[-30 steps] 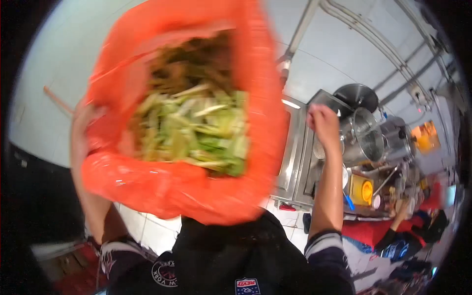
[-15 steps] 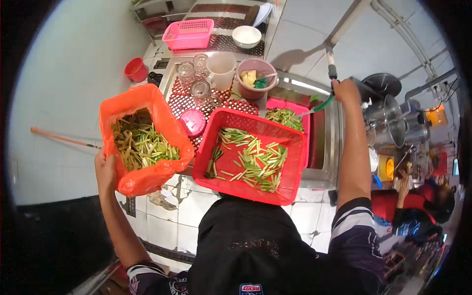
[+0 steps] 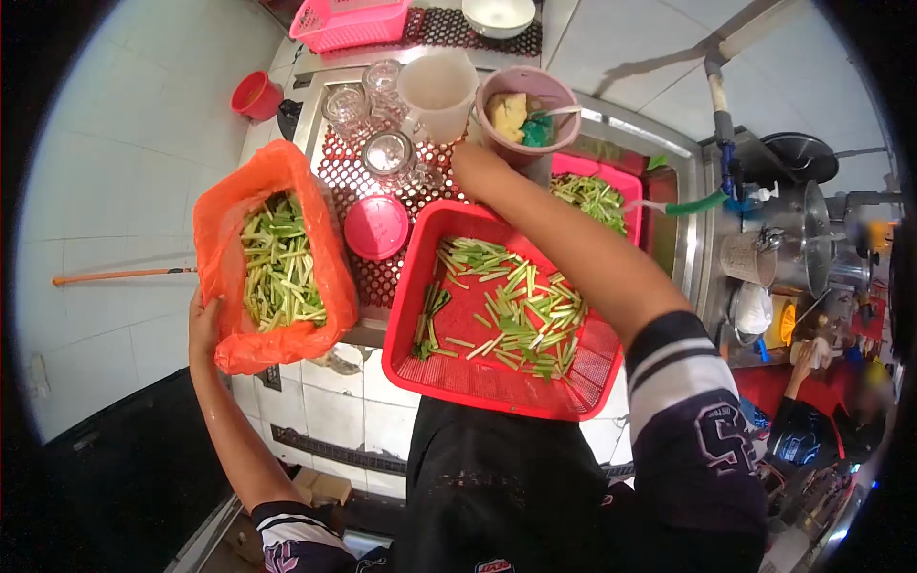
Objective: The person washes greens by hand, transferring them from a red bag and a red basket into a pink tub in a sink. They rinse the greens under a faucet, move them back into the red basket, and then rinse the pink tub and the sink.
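Observation:
My left hand (image 3: 204, 329) grips the lower left edge of a container lined with an orange plastic bag (image 3: 330, 296), tilted toward me. Cut green stems (image 3: 279, 267) lie inside it. My right hand (image 3: 470, 170) is below the cloudy plastic pitcher (image 3: 437, 100) and the mauve bucket (image 3: 530, 143), its fingers too unclear to read. Under my right forearm, a red basket (image 3: 449, 382) holds more cut stems and leaves (image 3: 521, 310). Behind that forearm, a pink basket (image 3: 626, 181) of greens sits in the sink, with the green hose (image 3: 695, 204) pointing at it.
Glass mugs (image 3: 389, 158) and a pink lid (image 3: 376, 227) rest on the red perforated mat. Farther back are a pink basket (image 3: 353, 27) and a white bowl (image 3: 499, 13). Metal pots (image 3: 798, 224) stand at the right. Another person's arm (image 3: 798, 374) shows at lower right.
My right hand has left the hose and crossed left to beside the pitcher. The bag-lined container is turned a little and its stems look shifted. The view has moved closer to the sink.

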The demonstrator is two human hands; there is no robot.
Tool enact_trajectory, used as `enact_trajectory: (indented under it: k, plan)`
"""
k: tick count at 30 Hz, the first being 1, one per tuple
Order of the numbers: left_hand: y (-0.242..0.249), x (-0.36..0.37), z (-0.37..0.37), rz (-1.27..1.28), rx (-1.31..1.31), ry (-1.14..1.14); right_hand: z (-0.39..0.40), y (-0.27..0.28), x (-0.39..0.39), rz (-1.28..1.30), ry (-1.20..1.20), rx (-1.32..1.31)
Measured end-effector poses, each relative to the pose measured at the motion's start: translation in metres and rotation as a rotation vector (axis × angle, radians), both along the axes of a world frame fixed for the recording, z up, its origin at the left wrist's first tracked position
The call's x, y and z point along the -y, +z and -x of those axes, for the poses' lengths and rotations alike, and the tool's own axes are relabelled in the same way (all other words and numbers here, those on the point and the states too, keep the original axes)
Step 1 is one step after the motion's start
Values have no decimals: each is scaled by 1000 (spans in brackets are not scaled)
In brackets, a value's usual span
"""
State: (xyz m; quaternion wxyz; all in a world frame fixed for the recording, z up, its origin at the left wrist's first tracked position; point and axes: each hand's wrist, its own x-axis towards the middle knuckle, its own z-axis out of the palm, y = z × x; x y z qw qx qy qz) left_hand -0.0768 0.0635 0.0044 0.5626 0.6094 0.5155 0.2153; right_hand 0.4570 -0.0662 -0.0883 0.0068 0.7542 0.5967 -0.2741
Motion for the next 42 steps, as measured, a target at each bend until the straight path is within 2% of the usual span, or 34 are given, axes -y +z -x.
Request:
enact_trajectory:
  k: [1,2,3,4,6,8,10,12,14,16,18,19,21,23,24,25,27,28,30,32,33,34,35,37,38,40,41,42]
  plan:
    - [9,6,-10,8,-18,-6,-2,-19,-15,8,-6,-18]
    - [20,15,-25,-85,-198,-27,-5,-46,-29,26,-50,85]
    - [28,19,-36,-186,-373,-50,-3,-53,-37,40,-95,193]
    - [35,22,-42,-189,-377,-62,0,-60,-42,40,-107,188]
    - [41,27,-50,-353,-565,-143,-1,-54,-48,37,-92,194]
    - [33,28,-49,-389,-512,-148,1,-55,-46,-35,-52,305]
    - [24,19,-41,-431,-461,-151,-3,-58,-40,-25,-72,182]
    - [14,9,-24,-373,-376,-141,3,0,-2,-168,-86,52]
    - [14,2,-21,-309,-328,-139,1,70,52,-197,-70,19]
    - [16,0,-22,-233,-293,-139,-24,116,126,-244,-147,-67]
    - [20,-4,-25,-199,-284,-142,-56,134,195,-196,-425,-248]
    - [21,-7,-28,-265,-352,-218,-77,111,229,-200,-462,-226]
    - [23,-14,-32,-254,-387,-251,-116,48,288,-50,-654,-352]
    - [31,-12,-41,-232,-460,-301,-145,-31,330,-135,-725,-295]
    - [39,-7,-41,-304,-634,-239,-160,-70,342,-231,-780,-233]
    - [47,1,-45,-371,-810,-174,-174,-108,349,-215,-775,-235]
    - [77,41,-84,-940,-1203,-188,-191,-174,346,-90,-698,-471]
    - [96,79,-135,-984,-1055,-138,-177,-165,332,-65,-472,-116]
    - [99,153,-216,-1063,-804,-112,-161,-173,303,-45,-196,204]
    - [67,230,-267,-1028,-707,-165,-171,-212,280,184,15,232]
    - [53,256,-286,-1062,-714,-358,-180,-228,263,174,-73,174]
    - [40,279,-303,-1086,-715,-551,-188,-249,251,160,-28,168]
    - [32,299,-324,-977,-683,-576,-191,-273,248,122,-144,160]
    - [18,324,-349,-794,-621,-582,-188,-272,251,-41,-386,113]
    - [13,333,-354,-728,-603,-552,-191,-268,253,-42,-372,114]
    - [17,349,-366,-732,-568,-494,-206,-253,236,69,-573,-175]
    - [21,352,-372,-734,-513,-497,-206,-239,240,13,-695,-268]
    - [24,353,-379,-739,-453,-500,-209,-239,248,3,-678,-255]
